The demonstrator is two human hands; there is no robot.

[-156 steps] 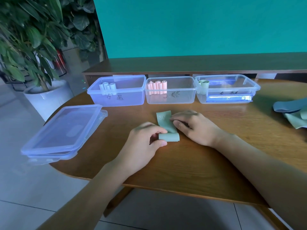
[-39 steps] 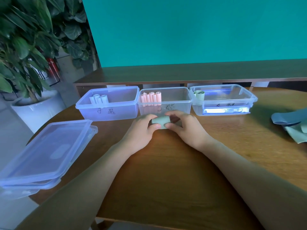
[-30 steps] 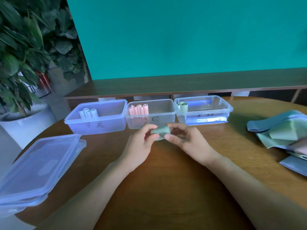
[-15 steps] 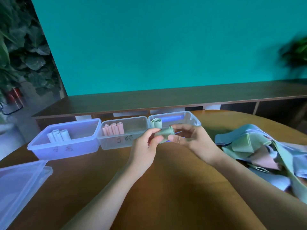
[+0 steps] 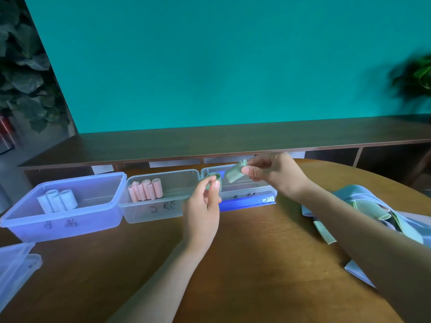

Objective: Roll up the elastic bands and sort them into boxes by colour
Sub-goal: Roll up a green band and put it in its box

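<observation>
Over the right-hand clear box (image 5: 247, 192), the person's right hand (image 5: 272, 172) held a rolled green elastic band (image 5: 236, 172), pinched between thumb and fingertips and tilted, its lower end dipping inside the box's rim. Half a second before, both hands had shared that roll in front of the boxes; now they had parted. The left hand (image 5: 205, 206) hovered by the box's near-left corner, thumb and forefinger curled close together with nothing plainly between them. Just behind those fingers another green roll (image 5: 215, 177) stood on end in the box's left corner, in the same spot as before.

Three boxes sat in a touching row on the round wooden table (image 5: 233, 264). The bluish box on the left (image 5: 63, 206) held three pale rolls (image 5: 57, 201), the middle box (image 5: 161, 197) a cluster of pink rolls (image 5: 145, 190), both unchanged. To the right, a loose heap of unrolled bands (image 5: 373, 213) in blue, green and pink lay partly under the right forearm. Stacked box lids (image 5: 14, 266) showed only as a corner at the lower left, where five seconds earlier they had been in full view. Behind the table ran a low wooden shelf (image 5: 233, 141) against a teal wall (image 5: 221, 61).
</observation>
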